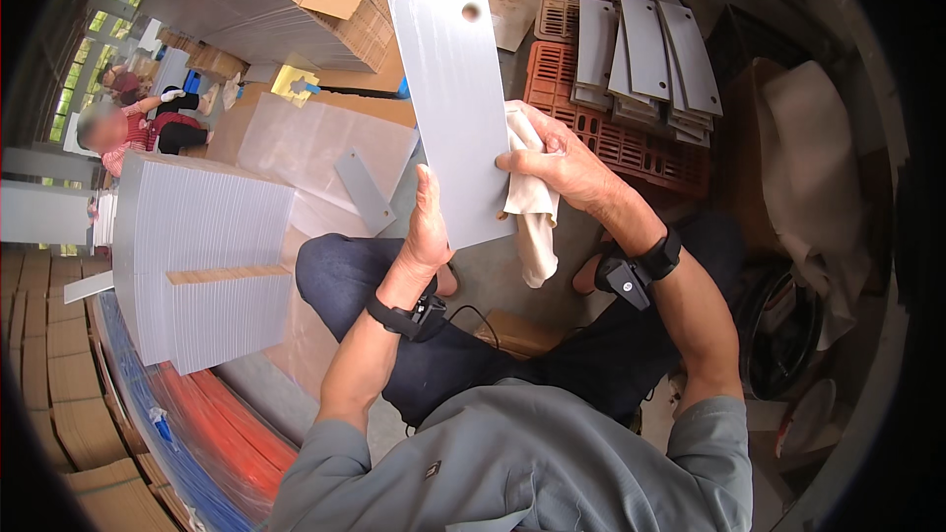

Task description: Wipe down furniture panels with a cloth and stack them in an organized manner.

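bright windows (pixel 85 64) at the upper left show green outside; the floor (pixel 483 281) is grey.

Long pale-grey rectangular panel (pixel 451 118): smooth, faintly glossy.
Crumpled cream cloth rag (pixel 534 207) looks soft and matt; orange-red slotted crate (pixel 594 128) looks like plastic.

Long grey rectangular panel (pixel 453 108) lies between left hand (pixel 427 227) and right hand (pixel 557 163), cream fabric cloth (pixel 536 236) in the right. Left: tall stack of grey panels (pixel 207 266). Between stack and panel: loose grey plate (pixel 363 189). Ahead right: grey rectangular plates (pixel 642 54) atop red plastic crate (pixel 550 74).
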Demonstrator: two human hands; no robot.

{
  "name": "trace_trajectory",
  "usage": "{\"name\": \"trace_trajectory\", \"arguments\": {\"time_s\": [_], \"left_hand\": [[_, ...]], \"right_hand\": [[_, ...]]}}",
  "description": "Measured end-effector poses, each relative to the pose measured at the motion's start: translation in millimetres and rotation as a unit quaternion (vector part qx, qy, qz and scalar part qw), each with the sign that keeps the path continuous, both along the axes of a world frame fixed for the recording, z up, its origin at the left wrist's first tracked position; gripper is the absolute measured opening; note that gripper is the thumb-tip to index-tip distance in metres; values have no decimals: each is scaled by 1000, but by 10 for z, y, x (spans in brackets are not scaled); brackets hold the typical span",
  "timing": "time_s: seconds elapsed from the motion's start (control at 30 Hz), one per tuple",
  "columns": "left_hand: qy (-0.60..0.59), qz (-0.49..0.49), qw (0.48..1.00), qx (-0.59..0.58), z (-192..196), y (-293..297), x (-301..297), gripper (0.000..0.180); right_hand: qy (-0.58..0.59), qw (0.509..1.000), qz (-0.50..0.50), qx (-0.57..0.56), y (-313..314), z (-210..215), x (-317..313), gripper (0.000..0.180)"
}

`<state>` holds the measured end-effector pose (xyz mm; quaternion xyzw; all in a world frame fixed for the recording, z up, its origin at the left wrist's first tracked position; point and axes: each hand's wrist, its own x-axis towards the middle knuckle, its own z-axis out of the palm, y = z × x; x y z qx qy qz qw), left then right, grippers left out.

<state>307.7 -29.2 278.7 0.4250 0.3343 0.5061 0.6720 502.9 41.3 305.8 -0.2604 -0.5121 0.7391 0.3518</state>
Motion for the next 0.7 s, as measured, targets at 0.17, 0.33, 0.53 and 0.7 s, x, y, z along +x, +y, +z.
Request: {"name": "trace_trajectory", "arguments": {"time_s": [0.17, 0.33, 0.53, 0.7], "left_hand": [[12, -10, 1000, 15, 38, 31, 21, 91], [18, -4, 1000, 14, 22, 24, 23, 90], [-3, -1, 1000, 6, 16, 7, 9, 88], [-26, 9, 1000, -9, 2, 47, 2, 87]], "right_hand": [[-22, 1000, -18, 10, 18, -25, -5, 54], [-18, 1000, -9, 2, 27, -24, 11, 54], [-51, 998, 12, 39, 62, -38, 66, 60], [-53, 997, 13, 54, 59, -12, 51, 63]]}}
